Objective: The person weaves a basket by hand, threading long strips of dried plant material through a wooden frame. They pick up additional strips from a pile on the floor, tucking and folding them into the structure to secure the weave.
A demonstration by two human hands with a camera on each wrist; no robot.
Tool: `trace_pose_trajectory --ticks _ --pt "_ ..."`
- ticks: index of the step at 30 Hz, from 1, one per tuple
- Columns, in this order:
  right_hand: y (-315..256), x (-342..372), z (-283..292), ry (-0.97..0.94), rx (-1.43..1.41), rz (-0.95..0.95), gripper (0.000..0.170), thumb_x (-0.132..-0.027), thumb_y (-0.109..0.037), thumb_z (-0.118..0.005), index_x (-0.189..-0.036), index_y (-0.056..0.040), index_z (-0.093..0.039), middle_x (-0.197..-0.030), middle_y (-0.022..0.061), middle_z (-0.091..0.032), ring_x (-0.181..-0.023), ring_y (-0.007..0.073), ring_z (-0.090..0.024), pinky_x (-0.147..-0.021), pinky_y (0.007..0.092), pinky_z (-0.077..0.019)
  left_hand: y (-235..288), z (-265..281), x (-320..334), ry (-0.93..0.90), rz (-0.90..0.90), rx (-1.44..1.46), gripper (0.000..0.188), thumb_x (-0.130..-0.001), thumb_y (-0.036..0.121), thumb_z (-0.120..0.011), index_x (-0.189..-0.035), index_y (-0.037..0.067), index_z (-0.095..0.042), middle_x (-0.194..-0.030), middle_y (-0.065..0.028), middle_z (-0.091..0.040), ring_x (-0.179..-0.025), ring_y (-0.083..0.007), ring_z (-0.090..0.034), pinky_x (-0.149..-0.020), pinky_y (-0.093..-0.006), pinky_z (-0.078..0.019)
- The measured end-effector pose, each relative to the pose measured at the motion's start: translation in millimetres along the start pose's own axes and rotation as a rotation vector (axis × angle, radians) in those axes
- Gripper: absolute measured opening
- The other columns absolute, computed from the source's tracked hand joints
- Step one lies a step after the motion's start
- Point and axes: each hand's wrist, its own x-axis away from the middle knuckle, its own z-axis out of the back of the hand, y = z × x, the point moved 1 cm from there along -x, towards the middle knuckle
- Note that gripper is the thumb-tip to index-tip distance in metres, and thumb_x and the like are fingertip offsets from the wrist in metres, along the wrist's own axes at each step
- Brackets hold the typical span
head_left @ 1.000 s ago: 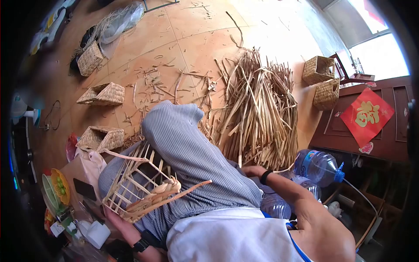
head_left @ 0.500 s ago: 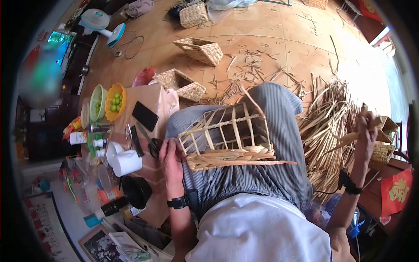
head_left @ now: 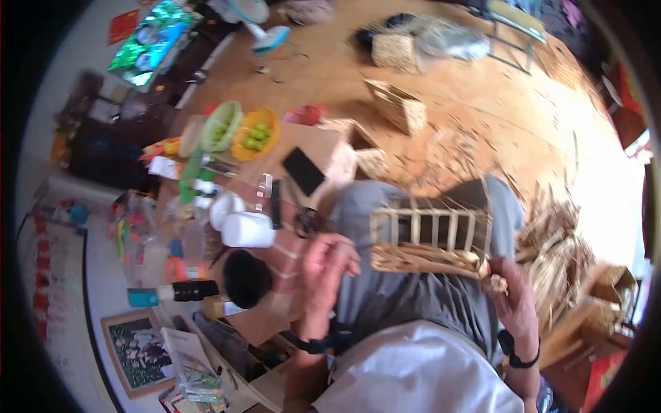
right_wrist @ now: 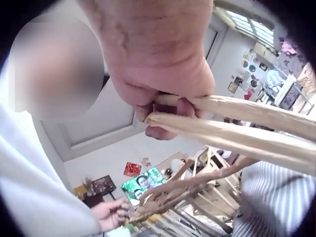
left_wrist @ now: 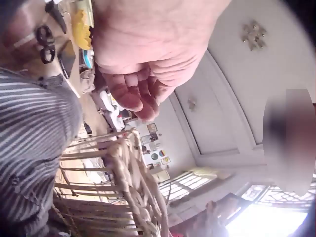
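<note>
A half-woven basket [head_left: 430, 230] with an open lattice of pale strips and a thick braided band lies across the person's lap, on striped trousers. My left hand [head_left: 327, 272] is just left of the basket, apart from it, fingers loosely bent with nothing between them. At the basket's right end, my right hand [head_left: 515, 299] grips dried plant stalks. In the right wrist view, two pale flat lengths of these stalks [right_wrist: 237, 133] run out from its curled fingers to the right. The braided band [left_wrist: 131, 182] sits below the left fingers in the left wrist view.
A heap of dried stalks [head_left: 554, 255] lies on the floor at right. Finished woven baskets [head_left: 399, 107] stand ahead. On the left, a low table [head_left: 258, 323] bears scissors [head_left: 306, 221], a phone [head_left: 303, 171], a white cup [head_left: 249, 229] and a yellow fruit bowl [head_left: 257, 134].
My right hand has come up from beside the stalk heap to the basket's right end with stalks in it. My left hand has come off the basket. The head view has turned left.
</note>
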Motion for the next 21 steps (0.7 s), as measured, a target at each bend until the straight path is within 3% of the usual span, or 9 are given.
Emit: trace_pose_trajectory --ticks 3,7,8,12,14,16,19,20,21 --pt "-15.0 -20.3 -11.9 0.006 0.092 0.082 0.022 -0.083 0.003 -0.067 -0.105 0.0018 -0.069 -0.087 0.0206 -0.063 -0.083 0.0451 -0.064 -0.074 0.0468 -0.0515 10.9 -21.8 9.8 -0.148 0.045 0.043 0.01 -0.11 0.011 -0.065 -0.117 0.003 -0.066 -0.097 -0.0055 -0.072 -0.081 -0.0123 -0.071 -0.073 -0.0271 -0.0575" --pt "25.6 -11.7 13.4 0.206 0.222 -0.018 0.027 -0.08 0.008 -0.064 -0.105 0.0006 -0.071 -0.095 0.0185 -0.072 -0.088 0.0389 -0.073 -0.08 0.0439 -0.0575 31.6 -45.2 -5.7 -0.231 -0.418 -0.543 0.02 -0.103 0.008 -0.071 -0.122 0.003 -0.066 -0.103 -0.0098 -0.069 -0.087 -0.0247 -0.073 -0.078 -0.0368 -0.0594" --pt "36.8 -6.4 28.8 0.265 0.327 -0.082 0.028 -0.08 0.009 -0.064 -0.106 0.0013 -0.071 -0.097 0.018 -0.073 -0.089 0.0376 -0.074 -0.082 0.0439 -0.0583 38.3 -48.6 -9.6 -0.216 -0.392 -0.629 0.025 -0.101 0.006 -0.072 -0.124 0.004 -0.063 -0.106 -0.0136 -0.067 -0.094 -0.0357 -0.07 -0.083 -0.0432 -0.0587" --pt "60.6 13.4 105.4 0.498 0.687 -0.206 0.037 -0.091 0.006 -0.058 -0.126 0.0027 -0.067 -0.108 0.0212 -0.072 -0.105 0.0384 -0.071 -0.094 0.0439 -0.0552 6.3 -36.6 -23.4 0.012 -0.355 -0.864 0.031 -0.104 0.016 -0.074 -0.129 0.007 -0.059 -0.105 -0.0142 -0.065 -0.097 -0.0313 -0.068 -0.088 -0.0413 -0.056" --pt "59.9 29.7 143.3 0.472 0.932 0.0 0.045 -0.092 0.005 -0.057 -0.136 0.0013 -0.066 -0.12 0.0221 -0.069 -0.116 0.0424 -0.065 -0.1 0.0485 -0.0529 -14.7 -27.8 -22.3 0.043 -0.157 -0.757 0.029 -0.105 0.018 -0.074 -0.126 0.006 -0.059 -0.104 -0.0143 -0.065 -0.096 -0.0319 -0.068 -0.086 -0.0417 -0.0561" --pt "81.6 30.2 155.3 0.478 1.198 0.12 0.042 -0.095 0.002 -0.058 -0.135 0.0009 -0.068 -0.122 0.0221 -0.068 -0.113 0.0419 -0.065 -0.099 0.0502 -0.0528 -33.9 -24.0 -24.7 0.009 -0.038 -0.516 0.026 -0.107 0.022 -0.072 -0.118 0.002 -0.062 -0.099 -0.0137 -0.064 -0.091 -0.0314 -0.067 -0.08 -0.0418 -0.0544" --pt "121.6 20.3 128.0 0.422 0.836 -0.265 0.029 -0.102 -0.011 -0.06 -0.125 0.0011 -0.069 -0.112 0.0212 -0.069 -0.112 0.0426 -0.065 -0.092 0.0524 -0.0576 -7.3 -28.1 -19.6 -0.108 -0.108 -0.816 0.028 -0.108 0.026 -0.071 -0.106 -0.002 -0.066 -0.094 -0.0129 -0.063 -0.086 -0.0291 -0.065 -0.076 -0.0412 -0.0519" --pt "207.5 33.8 126.2 0.431 1.028 -0.121 0.017 -0.096 -0.002 -0.063 -0.111 -0.0012 -0.071 -0.106 0.019 -0.066 -0.108 0.038 -0.067 -0.085 0.0467 -0.0588 -10.9 -27.7 -19.6 -0.108 -0.152 -0.791 0.03 -0.108 0.026 -0.071 -0.103 -0.003 -0.066 -0.093 -0.0129 -0.062 -0.084 -0.029 -0.064 -0.075 -0.0414 -0.051" --pt "227.2 40.3 109.1 0.426 1.037 -0.113 0.002 -0.094 -0.004 -0.067 -0.096 -0.0035 -0.068 -0.101 0.0168 -0.063 -0.098 0.0395 -0.066 -0.079 0.0471 -0.0566 -19.5 -26.2 -20.4 -0.109 -0.194 -0.766 0.031 -0.108 0.026 -0.07 -0.101 -0.004 -0.066 -0.092 -0.0129 -0.061 -0.083 -0.029 -0.064 -0.074 -0.0416 -0.0502"
